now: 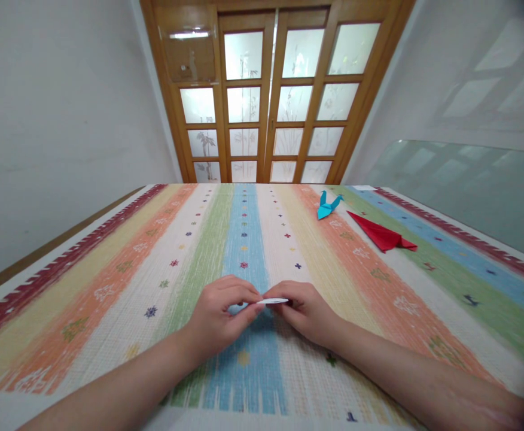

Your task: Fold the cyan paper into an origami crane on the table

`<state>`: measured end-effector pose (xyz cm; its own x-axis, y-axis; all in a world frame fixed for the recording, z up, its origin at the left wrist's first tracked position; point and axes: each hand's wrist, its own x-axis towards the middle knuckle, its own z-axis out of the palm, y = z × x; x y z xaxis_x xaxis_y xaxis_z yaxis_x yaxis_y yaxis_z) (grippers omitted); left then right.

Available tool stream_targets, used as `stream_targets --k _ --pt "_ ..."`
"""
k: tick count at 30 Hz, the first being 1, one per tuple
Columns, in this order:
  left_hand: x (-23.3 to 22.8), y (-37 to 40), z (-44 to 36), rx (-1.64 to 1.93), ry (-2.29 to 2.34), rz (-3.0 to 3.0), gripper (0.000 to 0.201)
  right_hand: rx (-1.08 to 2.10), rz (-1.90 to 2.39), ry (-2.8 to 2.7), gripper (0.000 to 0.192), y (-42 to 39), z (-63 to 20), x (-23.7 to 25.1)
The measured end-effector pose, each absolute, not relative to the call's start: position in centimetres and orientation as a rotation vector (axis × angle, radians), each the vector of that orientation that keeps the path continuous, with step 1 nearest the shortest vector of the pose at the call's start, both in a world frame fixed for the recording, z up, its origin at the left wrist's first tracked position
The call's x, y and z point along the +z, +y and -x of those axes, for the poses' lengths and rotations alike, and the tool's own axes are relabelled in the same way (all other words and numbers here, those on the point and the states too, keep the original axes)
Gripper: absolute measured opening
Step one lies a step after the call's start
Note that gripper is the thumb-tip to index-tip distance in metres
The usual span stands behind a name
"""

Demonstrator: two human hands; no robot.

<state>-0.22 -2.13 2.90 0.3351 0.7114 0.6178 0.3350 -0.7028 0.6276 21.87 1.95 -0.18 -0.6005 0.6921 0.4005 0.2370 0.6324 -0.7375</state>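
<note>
A small piece of folded white paper [273,301] is held between my two hands, just above the blue stripe of the tablecloth; it shows nearly edge-on. My left hand [224,314] pinches its left end between thumb and fingers. From the other side my right hand [305,308] grips it, its fingers curled and partly hiding the paper. The fingertips of both hands almost meet at the paper. Farther off to the right lie a blue origami bird [328,205] and a red folded paper shape [380,231] with a long point.
A striped tablecloth [122,263] covers the table. At its far right edge lies a white piece [363,188], perhaps paper. Behind the table stand wooden doors [268,90] with frosted panes. A pale glass panel [477,179] leans by the right wall.
</note>
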Motion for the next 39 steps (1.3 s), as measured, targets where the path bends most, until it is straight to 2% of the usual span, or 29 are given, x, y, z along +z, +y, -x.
stream_targets --k 4,9,13,20,39 --pt "2.5 -1.8 0.1 1.307 1.072 -1.942 0.014 0.914 0.83 -2.134 0.016 2.1 -21.8 -0.1" --pt "1.8 -0.5 0.1 1.183 1.161 -1.466 0.024 1.018 0.897 -2.114 0.026 2.1 -21.8 0.0" --pt "1.2 0.2 0.1 1.085 1.099 -1.308 0.031 1.174 0.888 -1.961 0.026 2.3 -21.8 -0.2" --pt "0.6 -0.6 -0.3 0.775 1.073 -1.465 0.022 1.465 0.957 -1.551 0.033 3.0 -21.7 -0.5" --pt "0.7 -0.9 -0.4 0.763 1.087 -1.641 0.016 1.601 0.968 -1.461 0.036 2.8 -21.3 -0.3"
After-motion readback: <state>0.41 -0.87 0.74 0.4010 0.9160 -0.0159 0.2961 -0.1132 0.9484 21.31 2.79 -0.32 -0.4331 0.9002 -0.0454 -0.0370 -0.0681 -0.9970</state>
